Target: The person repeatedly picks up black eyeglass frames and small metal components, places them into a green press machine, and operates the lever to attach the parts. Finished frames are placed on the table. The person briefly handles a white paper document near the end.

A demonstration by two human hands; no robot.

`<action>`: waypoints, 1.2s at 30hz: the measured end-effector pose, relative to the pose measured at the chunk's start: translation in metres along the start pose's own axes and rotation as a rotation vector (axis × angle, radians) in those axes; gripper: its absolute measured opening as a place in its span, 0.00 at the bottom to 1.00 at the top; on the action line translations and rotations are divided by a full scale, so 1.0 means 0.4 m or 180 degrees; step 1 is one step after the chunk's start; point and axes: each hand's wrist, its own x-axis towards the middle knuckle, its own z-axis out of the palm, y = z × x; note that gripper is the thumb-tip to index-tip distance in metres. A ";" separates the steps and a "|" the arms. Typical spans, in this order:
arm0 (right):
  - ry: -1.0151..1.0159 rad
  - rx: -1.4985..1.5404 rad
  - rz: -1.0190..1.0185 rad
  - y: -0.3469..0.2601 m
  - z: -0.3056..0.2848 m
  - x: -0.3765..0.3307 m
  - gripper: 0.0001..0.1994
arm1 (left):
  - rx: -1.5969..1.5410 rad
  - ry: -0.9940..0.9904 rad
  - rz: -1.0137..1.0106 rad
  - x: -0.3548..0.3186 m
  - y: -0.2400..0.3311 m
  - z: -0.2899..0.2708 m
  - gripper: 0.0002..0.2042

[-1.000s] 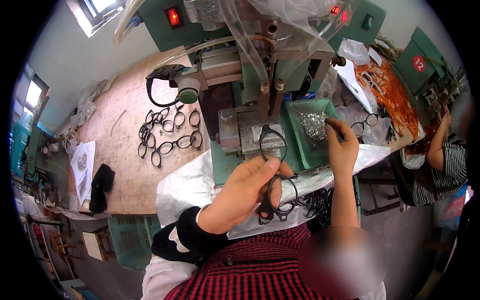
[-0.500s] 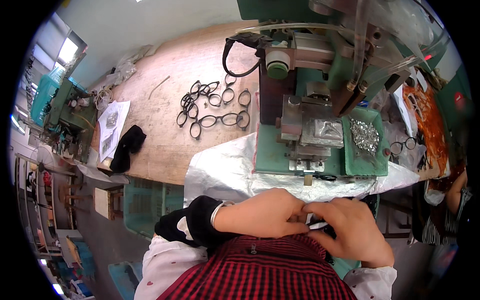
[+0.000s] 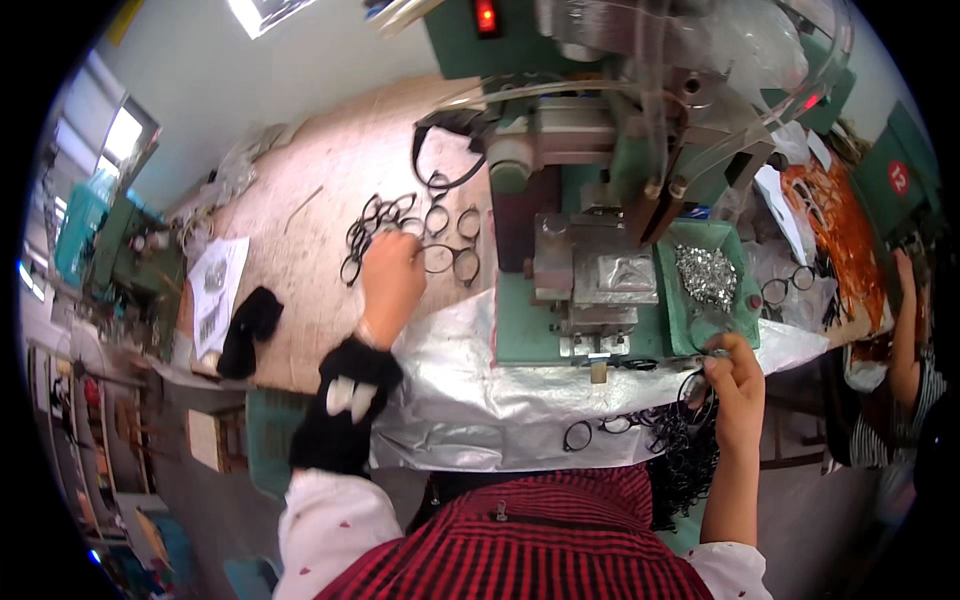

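My left hand (image 3: 393, 285) is stretched over the worktable onto a group of black eyeglass frames (image 3: 468, 222). Its fingers curl down among them, and the fingertips are hidden, so whether they grip a frame does not show. On the right, my right hand (image 3: 737, 385) pinches a black eyeglass frame (image 3: 692, 398) between thumb and fingers, just in front of the green tray (image 3: 672, 318). Small shiny metal pieces (image 3: 706, 275) fill part of that tray. More black frames (image 3: 617, 425) lie on the silvery sheet (image 3: 480, 440) by my lap.
A green bench machine (image 3: 575, 250) with a metal fixture stands right of the frames. Clear tubes hang over it. A black cloth (image 3: 250, 328) and papers (image 3: 218, 290) lie at the left. Another person's arm (image 3: 905, 325) shows at the far right.
My hands were together at my lap and have parted. The left went forward and left to the frames on the table; the right moved right, beside the green tray. The view shifted slightly.
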 end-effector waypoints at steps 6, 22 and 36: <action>0.0843 0.0219 -0.0167 0.044 -0.077 0.038 0.07 | -0.2178 0.1155 0.1139 -0.036 0.343 -0.284 0.07; 0.1250 0.0074 -0.1011 0.000 -0.112 0.214 0.07 | -0.2397 0.1276 0.2968 0.000 0.496 -0.147 0.17; 0.0419 0.0415 -0.0337 0.061 -0.072 0.053 0.11 | -0.1701 0.2219 -0.0367 -0.126 0.259 -0.192 0.07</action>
